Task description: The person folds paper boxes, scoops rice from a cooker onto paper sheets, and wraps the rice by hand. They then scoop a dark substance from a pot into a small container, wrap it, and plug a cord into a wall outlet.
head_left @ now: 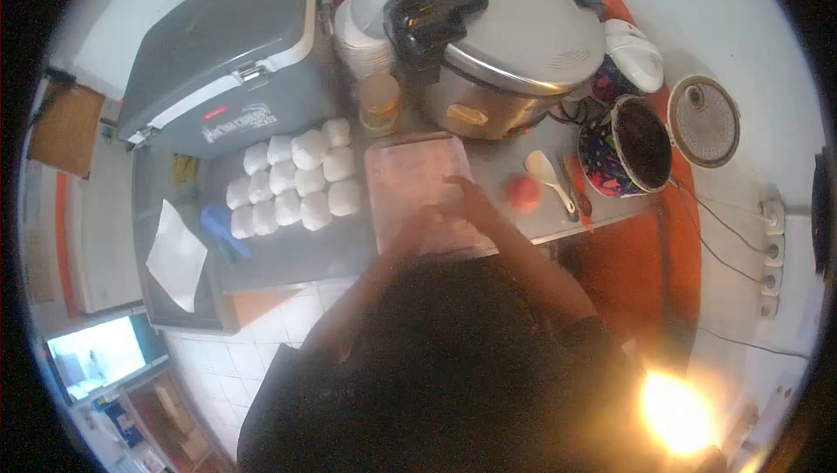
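My left hand (425,225) and my right hand (459,199) are close together over the lower right part of a pinkish flat board or tray (410,168). Both are blurred, and whatever they may hold is hidden or too small to name. Several white wrapped bundles (282,176) lie in rows to the left of the board. Just right of my right hand is a round red item (522,193), with a pale rice paddle (549,178) beside it. A jar (379,102) stands behind the board.
A large steel rice cooker (506,46) stands at the back, beside stacked white bowls (364,28). At back left is a grey cooler box (227,46). A patterned pot (623,146) stands right. White paper (176,255) and a blue item (225,229) lie left.
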Demonstrator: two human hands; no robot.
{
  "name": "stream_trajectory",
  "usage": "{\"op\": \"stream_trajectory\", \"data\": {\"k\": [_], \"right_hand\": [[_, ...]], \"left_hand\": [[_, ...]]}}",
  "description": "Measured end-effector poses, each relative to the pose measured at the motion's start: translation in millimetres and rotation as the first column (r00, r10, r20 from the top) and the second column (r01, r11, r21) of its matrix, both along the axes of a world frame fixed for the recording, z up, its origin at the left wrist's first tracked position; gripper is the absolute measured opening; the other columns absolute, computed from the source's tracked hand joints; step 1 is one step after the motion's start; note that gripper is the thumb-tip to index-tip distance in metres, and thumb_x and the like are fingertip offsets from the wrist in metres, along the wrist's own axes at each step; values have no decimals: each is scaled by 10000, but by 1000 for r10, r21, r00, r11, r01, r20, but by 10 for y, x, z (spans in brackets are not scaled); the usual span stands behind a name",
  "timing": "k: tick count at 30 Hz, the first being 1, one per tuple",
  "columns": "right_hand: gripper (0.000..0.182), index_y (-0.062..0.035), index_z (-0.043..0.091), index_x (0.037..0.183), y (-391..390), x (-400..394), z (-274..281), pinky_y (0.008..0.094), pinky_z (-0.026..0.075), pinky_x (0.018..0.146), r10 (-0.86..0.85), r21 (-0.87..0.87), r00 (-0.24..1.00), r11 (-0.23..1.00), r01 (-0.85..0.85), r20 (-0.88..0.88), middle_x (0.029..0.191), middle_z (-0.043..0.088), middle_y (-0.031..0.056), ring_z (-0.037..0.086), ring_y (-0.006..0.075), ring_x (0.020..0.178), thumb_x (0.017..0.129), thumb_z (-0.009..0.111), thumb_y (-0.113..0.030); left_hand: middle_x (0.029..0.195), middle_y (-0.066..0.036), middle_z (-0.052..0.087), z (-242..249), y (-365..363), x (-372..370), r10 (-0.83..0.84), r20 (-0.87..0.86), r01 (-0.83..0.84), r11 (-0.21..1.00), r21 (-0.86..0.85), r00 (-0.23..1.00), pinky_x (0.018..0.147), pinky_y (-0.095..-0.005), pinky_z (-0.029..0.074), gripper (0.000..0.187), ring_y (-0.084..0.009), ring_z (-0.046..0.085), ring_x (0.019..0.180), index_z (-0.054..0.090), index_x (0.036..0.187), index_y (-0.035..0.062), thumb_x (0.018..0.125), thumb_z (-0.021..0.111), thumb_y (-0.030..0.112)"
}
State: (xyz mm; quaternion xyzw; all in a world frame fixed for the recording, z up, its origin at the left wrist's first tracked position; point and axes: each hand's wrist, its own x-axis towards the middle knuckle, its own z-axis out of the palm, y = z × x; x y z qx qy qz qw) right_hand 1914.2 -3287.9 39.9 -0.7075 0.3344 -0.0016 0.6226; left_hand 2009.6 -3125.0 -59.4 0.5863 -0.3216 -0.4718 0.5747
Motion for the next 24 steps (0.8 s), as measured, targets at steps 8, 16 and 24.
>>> {"op": "stream_trajectory", "data": {"k": [8, 16, 24], "right_hand": [[779, -35, 441, 1329, -957, -146, -1050, 497, 465, 917, -184, -578, 934, 815, -28, -306, 1178, 575, 245, 545, 416, 1097, 715, 742, -409], [653, -62, 487, 1230, -876, 95, -1420, 563, 430, 897, -346, -821, 915, 570, 31, -206, 1138, 574, 209, 474, 419, 1162, 752, 671, -466], [482, -30, 577, 1085, -1739, -1330, -569, 514, 455, 855, -303, -845, 888, 512, -156, -347, 1061, 602, 200, 547, 397, 1042, 786, 663, -398]], "left_hand": [[1118, -122, 524, 134, -257, -93, 202, 601, -251, 968, -3, 773, 911, -400, 423, 571, -286, 518, 1004, 493, 1337, 106, 814, 694, 215], [1116, -151, 558, -74, -544, -454, 28, 672, -193, 966, 173, 740, 923, -455, 393, 581, -337, 527, 1043, 509, 1301, 101, 767, 712, 206], [1180, -185, 543, 987, -1871, -1010, -62, 845, 207, 977, -58, 531, 932, -503, 405, 583, -377, 511, 1097, 500, 1291, 89, 774, 685, 284]]}}
